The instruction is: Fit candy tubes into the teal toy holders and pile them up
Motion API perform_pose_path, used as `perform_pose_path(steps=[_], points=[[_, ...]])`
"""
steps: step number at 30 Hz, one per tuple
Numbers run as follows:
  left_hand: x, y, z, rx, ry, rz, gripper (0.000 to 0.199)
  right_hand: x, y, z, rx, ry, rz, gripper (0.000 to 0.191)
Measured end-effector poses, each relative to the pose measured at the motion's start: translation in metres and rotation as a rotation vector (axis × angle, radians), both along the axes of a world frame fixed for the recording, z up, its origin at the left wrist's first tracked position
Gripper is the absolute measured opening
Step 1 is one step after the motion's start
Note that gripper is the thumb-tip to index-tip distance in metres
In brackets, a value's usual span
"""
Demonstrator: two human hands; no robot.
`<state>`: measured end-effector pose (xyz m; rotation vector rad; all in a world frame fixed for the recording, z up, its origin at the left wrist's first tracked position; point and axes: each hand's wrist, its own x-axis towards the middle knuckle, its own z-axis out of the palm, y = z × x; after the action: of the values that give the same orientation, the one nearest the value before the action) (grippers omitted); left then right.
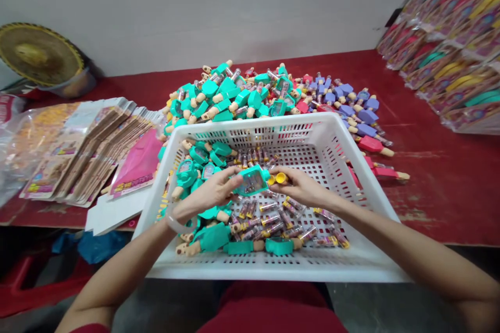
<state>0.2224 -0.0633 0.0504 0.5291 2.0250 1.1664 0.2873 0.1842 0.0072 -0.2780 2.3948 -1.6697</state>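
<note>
Teal toy (253,182) sits pinched in left hand (219,187), yellow-ended pieces (280,178) in right hand (302,186), loose tubes (272,229) seemingly pending inside the white basket (273,272), likely finished toys (228,88) beyond it.

Red table (425,182), white basket (273,272), teal toys (227,86)
</note>
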Motion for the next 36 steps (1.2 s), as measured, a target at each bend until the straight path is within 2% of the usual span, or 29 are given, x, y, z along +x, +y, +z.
perform_pose_path(steps=[3, 5, 7, 11, 13, 18, 24, 28, 32, 36], points=[[0.010, 0.003, 0.009, 0.042, 0.043, -0.031, 0.044, 0.001, 0.000, 0.013, -0.108, -0.019, -0.006, 0.031], [0.016, 0.002, 0.007, 0.088, 0.161, -0.020, 0.032, 0.002, -0.001, 0.016, -0.130, -0.023, -0.002, 0.031], [0.022, 0.000, 0.001, 0.147, 0.238, -0.064, 0.027, 0.003, -0.003, 0.015, -0.104, 0.011, 0.010, 0.030], [0.033, -0.002, -0.014, 0.224, 0.266, -0.287, 0.056, 0.008, -0.009, 0.005, 0.077, 0.237, 0.082, 0.029], [0.037, -0.002, -0.022, 0.248, 0.258, -0.353, 0.066, 0.011, -0.012, 0.000, 0.150, 0.356, 0.130, 0.031], [0.040, -0.003, -0.032, 0.281, 0.275, -0.352, 0.069, 0.014, -0.016, -0.006, 0.162, 0.491, 0.147, 0.032], [0.042, -0.008, -0.037, 0.322, 0.359, -0.310, 0.080, 0.017, -0.021, -0.005, 0.136, 0.564, 0.143, 0.033], [0.041, -0.009, -0.039, 0.326, 0.435, -0.335, 0.072, 0.020, -0.023, -0.004, 0.124, 0.586, 0.147, 0.036], [0.039, -0.010, -0.040, 0.283, 0.645, -0.453, 0.061, 0.021, -0.023, -0.002, 0.147, 0.615, 0.195, 0.038], [0.041, -0.009, -0.040, 0.200, 0.828, -0.572, 0.052, 0.024, -0.022, 0.002, 0.090, 0.487, 0.241, 0.034]])
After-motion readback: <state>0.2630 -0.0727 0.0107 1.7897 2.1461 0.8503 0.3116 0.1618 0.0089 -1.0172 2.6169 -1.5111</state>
